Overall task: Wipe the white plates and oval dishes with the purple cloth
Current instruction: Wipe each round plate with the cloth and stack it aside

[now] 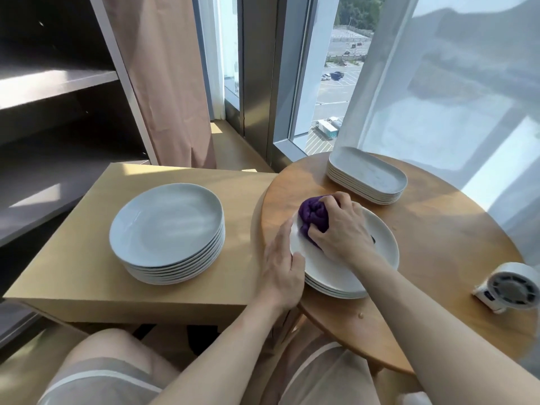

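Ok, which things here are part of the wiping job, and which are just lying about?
Job: purple cloth in the right hand; near plate stack, rim held by the left hand; second plate stack on the tan box; stack of oval dishes.
Lying about: small white fan; round table; shelving; curtain.
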Tool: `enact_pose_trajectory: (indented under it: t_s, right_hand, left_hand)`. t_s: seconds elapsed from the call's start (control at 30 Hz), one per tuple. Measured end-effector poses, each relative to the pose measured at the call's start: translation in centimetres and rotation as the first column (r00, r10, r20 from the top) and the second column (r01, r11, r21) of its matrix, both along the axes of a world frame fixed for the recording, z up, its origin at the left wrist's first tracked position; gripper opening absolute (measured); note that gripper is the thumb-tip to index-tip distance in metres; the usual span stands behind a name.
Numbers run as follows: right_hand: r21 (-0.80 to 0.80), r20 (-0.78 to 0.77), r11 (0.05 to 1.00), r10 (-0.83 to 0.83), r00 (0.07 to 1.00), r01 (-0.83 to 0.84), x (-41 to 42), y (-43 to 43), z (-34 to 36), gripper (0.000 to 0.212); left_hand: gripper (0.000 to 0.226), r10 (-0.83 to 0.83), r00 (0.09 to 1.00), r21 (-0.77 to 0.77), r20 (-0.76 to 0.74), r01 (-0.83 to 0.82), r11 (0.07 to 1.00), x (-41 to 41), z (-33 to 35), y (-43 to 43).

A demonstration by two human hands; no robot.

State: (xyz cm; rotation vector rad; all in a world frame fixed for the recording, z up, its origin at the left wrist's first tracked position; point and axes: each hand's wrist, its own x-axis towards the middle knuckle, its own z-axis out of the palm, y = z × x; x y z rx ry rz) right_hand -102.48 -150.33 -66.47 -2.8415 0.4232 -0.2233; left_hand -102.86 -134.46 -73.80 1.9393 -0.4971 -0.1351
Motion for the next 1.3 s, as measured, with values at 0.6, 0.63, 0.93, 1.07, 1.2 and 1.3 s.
enact_pose_trajectory:
  t_s: [0.6,0.63,0.93,1.07,1.2,1.3]
  right_hand:
    - [-0.218,-0.217,0.973,-0.126,0.968,0.078,-7.3,-2.7,2.9,0.056]
    - [-0.204,-0.226,0.977,-0.115,0.967,0.069,-8.0,-2.2,2.8,0.054]
    - [-0.024,-0.195,1.000,0.008,0.981,-0.013,-8.1,1.2,1.9,0.047]
    - [0.122,-0.139,0.989,0.100,0.985,-0.083,-6.3,1.8,1.0,0.050]
    - [0.191,-0.054,0.973,0.145,0.988,-0.133,-4.3,1.9,0.3,0.049]
    - [0.142,-0.013,0.981,0.134,0.991,-0.131,-2.7,1.8,-0.1,0.051]
  left_hand:
    - [0.075,-0.007,0.999,0.029,-0.043,0.008,1.000,-0.8,0.8,0.0]
    - [0.074,-0.008,0.999,0.032,-0.046,0.010,0.999,-0.8,0.8,0.1]
    - [0.069,-0.064,0.995,-0.013,-0.081,0.064,0.998,0.4,1.0,0.4]
    - [0.077,-0.039,0.997,-0.029,-0.070,0.037,0.999,0.2,1.1,0.1]
    - [0.077,-0.033,0.996,-0.079,-0.080,0.027,0.997,0.3,1.2,0.2]
    - [0.077,-0.031,0.997,-0.082,-0.064,0.025,0.996,0.3,1.1,0.2]
